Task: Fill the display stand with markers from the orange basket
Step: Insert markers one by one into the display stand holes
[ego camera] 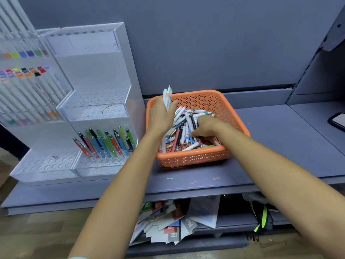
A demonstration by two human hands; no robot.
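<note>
Markers lie jumbled in the perforated orange basket on the grey shelf — white barrels, coloured caps and tips, a few dark pens among them. At the basket's ten o'clock the left hand clasps an upright bundle. The right hand curls into the pile — grasp unclear. The clear display stand is at the basket's nine o'clock.

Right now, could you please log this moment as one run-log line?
left hand: grips marker bunch | right hand: among loose markers in orange basket | display stand: partly filled
</note>
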